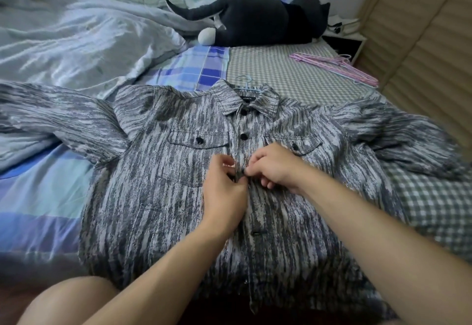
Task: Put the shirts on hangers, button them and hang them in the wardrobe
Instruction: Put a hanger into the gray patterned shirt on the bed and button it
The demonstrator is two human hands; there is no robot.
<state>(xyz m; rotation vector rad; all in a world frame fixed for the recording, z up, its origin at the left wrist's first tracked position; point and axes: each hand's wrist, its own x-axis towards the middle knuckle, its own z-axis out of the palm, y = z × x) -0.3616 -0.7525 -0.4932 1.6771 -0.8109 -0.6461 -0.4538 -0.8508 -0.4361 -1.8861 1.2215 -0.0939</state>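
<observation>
— On the bed (268,61), centre of view: what lies there?
— A grey streaked shirt (158,197), spread flat with its front up and sleeves out to both sides. Its collar points toward the far end of the bed, and a pale blue hanger hook (245,82) sticks out of the neck opening.

— And the hands?
— Both meet at the front placket, just below the chest pockets. The left hand (223,192) pinches the placket edge with thumb and curled fingers; the right hand (274,167) pinches the opposite edge, fingertips touching those of the left (the button between them is hidden by the fingers).

— Which buttons show?
— Two black ones above the hands, the top button (244,112) under the collar and the second button (244,136) below it, both sitting on the closed placket. Another dark button (255,233) shows lower down, below the hands.

— What else is on the bed?
— A bundle of pink hangers (334,68) lies near the far right edge, well apart from the shirt. A dark grey plush cat (255,18) lies across the far end, and a rumpled pale duvet (63,38) fills the left side. Slatted wooden doors (421,43) stand along the right.
</observation>
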